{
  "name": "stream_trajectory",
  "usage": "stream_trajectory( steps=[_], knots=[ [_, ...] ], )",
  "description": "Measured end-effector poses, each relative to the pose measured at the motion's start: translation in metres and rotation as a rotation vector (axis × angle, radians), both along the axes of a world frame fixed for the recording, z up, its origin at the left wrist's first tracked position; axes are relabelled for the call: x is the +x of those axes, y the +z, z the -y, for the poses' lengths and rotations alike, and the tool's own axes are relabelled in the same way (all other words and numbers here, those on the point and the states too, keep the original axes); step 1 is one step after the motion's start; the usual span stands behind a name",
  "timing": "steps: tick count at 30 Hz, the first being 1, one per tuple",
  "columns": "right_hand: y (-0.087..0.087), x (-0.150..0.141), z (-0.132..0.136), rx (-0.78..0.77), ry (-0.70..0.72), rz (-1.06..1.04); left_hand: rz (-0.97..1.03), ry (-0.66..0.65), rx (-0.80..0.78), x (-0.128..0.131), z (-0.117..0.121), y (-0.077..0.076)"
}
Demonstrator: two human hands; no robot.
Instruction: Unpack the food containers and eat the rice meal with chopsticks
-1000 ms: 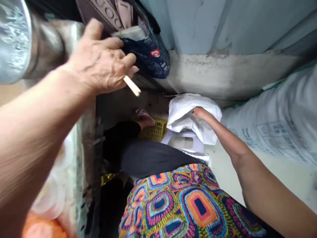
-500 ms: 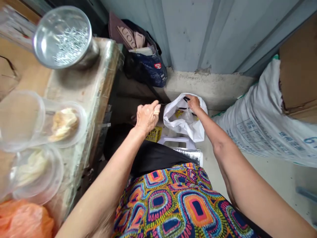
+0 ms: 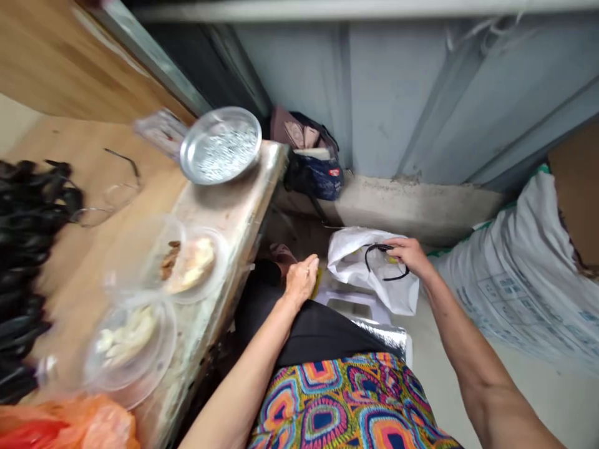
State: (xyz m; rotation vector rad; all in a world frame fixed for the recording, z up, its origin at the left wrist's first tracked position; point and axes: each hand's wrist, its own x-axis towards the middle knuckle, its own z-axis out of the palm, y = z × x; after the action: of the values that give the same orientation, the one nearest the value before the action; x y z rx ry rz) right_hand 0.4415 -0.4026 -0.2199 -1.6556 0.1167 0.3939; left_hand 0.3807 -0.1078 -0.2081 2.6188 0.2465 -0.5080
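My right hand [image 3: 408,254] pinches one end of a black curved headband [image 3: 367,262]. Its open hoop hangs over the mouth of a white plastic bag [image 3: 397,299], which stands on or beside a pale plastic stool [image 3: 334,297]. Nearer my lap, on the left of the bag, is my left hand [image 3: 302,278] with its fingers curled closed. Whatever may be in it is hidden. Inside the bag a bit of yellow shows; the rest of its contents is unclear.
On the left table [image 3: 219,209] stand a metal bowl [image 3: 229,153] of small metal pieces and plastic tubs with food [image 3: 128,340]. Eyeglasses [image 3: 110,202] lie beside a pile of black items [image 3: 28,262]. A large white sack [image 3: 496,280] stands at right, a dark blue bag [image 3: 322,178] by the wall.
The view has swung left and up, bringing the black pile and eyeglasses into view. My right hand has lifted the headband out of the bag's opening. My left hand has drawn back towards my lap.
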Motion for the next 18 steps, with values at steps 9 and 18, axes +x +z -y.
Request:
stream_trajectory(
  steps=[9, 18],
  knots=[
    [0.167, 0.114, -0.082, 0.143, -0.327, 0.800, 0.030, 0.055, -0.164, -0.002, -0.005, 0.007],
    [0.136, 0.213, -0.179, -0.471, 0.036, 0.774, -0.006, 0.111, -0.220, -0.002, -0.014, 0.009]
  ],
)
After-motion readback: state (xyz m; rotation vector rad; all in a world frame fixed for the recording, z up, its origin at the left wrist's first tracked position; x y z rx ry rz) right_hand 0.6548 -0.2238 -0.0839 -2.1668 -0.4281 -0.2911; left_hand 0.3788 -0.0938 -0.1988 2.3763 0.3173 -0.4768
